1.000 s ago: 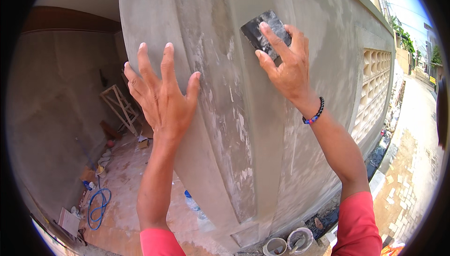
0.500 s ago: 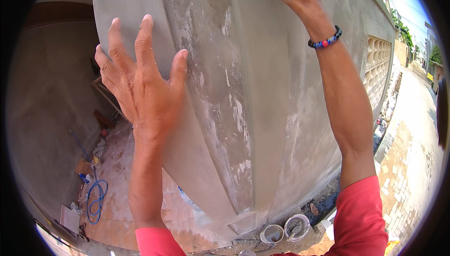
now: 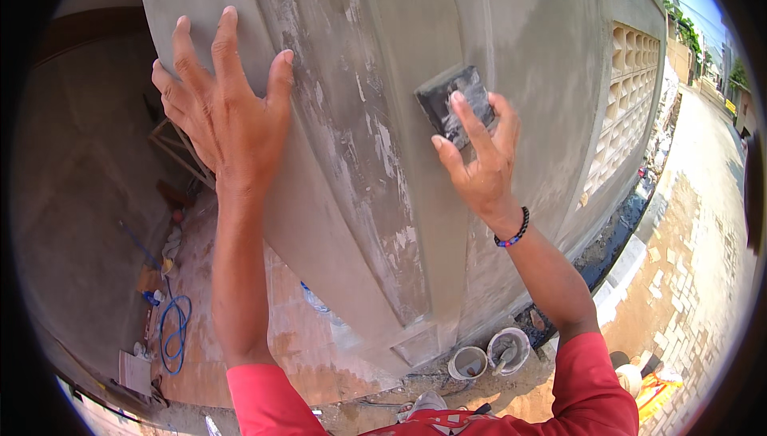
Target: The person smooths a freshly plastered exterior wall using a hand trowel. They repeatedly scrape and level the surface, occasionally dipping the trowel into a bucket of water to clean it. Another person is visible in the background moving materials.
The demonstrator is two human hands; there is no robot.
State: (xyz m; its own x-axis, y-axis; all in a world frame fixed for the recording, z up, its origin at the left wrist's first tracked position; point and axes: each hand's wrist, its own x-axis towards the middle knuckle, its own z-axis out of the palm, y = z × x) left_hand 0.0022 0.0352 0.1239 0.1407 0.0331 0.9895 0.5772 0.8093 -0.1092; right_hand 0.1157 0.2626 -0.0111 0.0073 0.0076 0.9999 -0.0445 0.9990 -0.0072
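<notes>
My left hand (image 3: 228, 116) lies with spread fingers on the smooth grey plastered band at the left edge of the wall (image 3: 327, 228). In my right hand (image 3: 489, 160) is a dark, sponge-like rectangular block (image 3: 439, 109), smeared with pale plaster. Its far side rests against the grey wall strip right of the rough, white-streaked recess, with my fingers and thumb over its near face. What exactly the block is made of cannot be told. A beaded bracelet (image 3: 513, 230) circles my right wrist.
Two buckets stand at the wall's foot, one with grey liquid (image 3: 468, 362), the other holding a tool (image 3: 508, 350). Left, inside the opening, a blue hose (image 3: 173, 332) lies coiled on the floor. A vent-block panel (image 3: 627, 101) and a paved lane (image 3: 695, 220) are at right.
My right hand has come down from the upper edge, bringing the dark block into view against the wall. The view has shifted slightly; my left hand stays spread on the wall.
</notes>
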